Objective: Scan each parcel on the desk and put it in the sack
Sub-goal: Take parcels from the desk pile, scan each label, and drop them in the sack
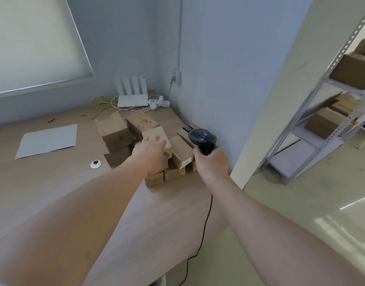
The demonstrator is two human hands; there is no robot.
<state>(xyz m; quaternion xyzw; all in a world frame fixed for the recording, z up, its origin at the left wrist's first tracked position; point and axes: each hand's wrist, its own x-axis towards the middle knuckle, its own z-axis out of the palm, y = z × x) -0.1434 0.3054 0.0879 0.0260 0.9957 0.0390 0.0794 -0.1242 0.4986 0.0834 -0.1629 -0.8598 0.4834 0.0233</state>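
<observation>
Forearms nearest. We grip parcel atop stack with left hand, fingers curled over; right hand clenches scanner. Risk: careless lift topples neighbouring parcels off counter edge.

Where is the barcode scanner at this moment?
In the head view, the scanner is gripped by the right hand, right of the parcel pile, near the wall.
</observation>
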